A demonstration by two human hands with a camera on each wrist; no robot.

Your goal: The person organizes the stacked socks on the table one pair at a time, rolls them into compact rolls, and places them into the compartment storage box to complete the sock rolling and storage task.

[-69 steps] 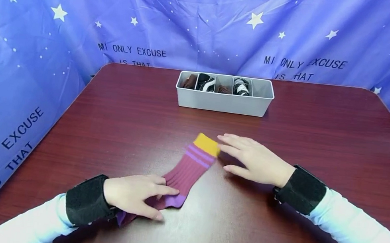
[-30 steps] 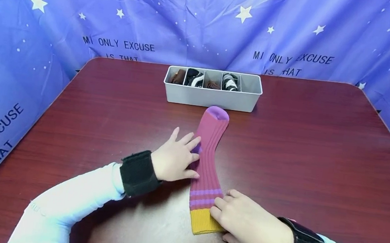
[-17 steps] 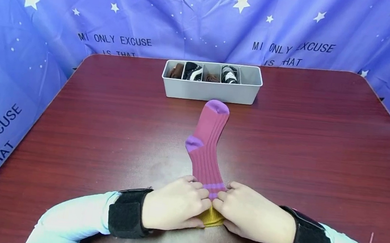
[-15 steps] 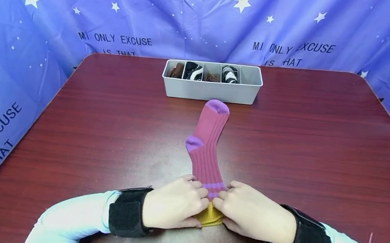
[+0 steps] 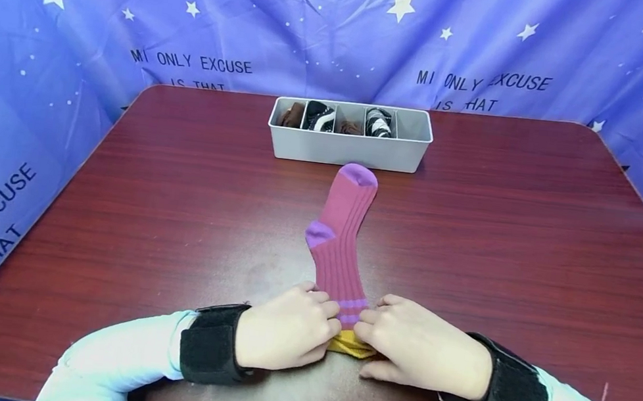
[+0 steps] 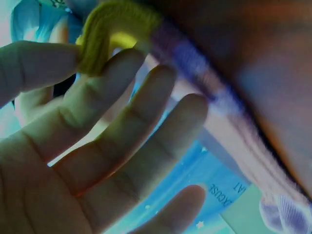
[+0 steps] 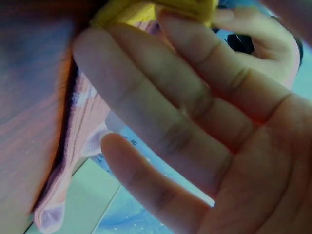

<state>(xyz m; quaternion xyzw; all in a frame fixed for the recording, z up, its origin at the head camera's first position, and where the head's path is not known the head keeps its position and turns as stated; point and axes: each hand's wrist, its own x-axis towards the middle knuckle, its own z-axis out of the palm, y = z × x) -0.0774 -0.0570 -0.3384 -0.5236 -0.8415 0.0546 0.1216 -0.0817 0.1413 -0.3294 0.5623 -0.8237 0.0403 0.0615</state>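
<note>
A rose-pink ribbed sock (image 5: 341, 262) lies lengthwise on the table in the head view. Its purple toe (image 5: 359, 175) points away, the purple heel (image 5: 319, 234) sits on the left, and two purple stripes cross it above a yellow cuff (image 5: 349, 344). My left hand (image 5: 286, 329) pinches the cuff's left side between thumb and forefinger, plain in the left wrist view at the raised, bent yellow edge (image 6: 92, 53). From the other side, my right hand (image 5: 424, 348) holds the cuff, its fingertips at the yellow knit (image 7: 129, 10) in the right wrist view.
A grey divided box (image 5: 348, 149) stands at the table's back, just beyond the toe. Rolled brown and black-and-white items fill several compartments; the rightmost compartment (image 5: 414, 126) shows bare walls. A blue star-printed curtain (image 5: 317, 28) hangs behind the table (image 5: 501, 247).
The sock was turned so its toe points away from me. My left hand came from its side down to the cuff, joining the right, and the cuff's near edge has lifted and bent away.
</note>
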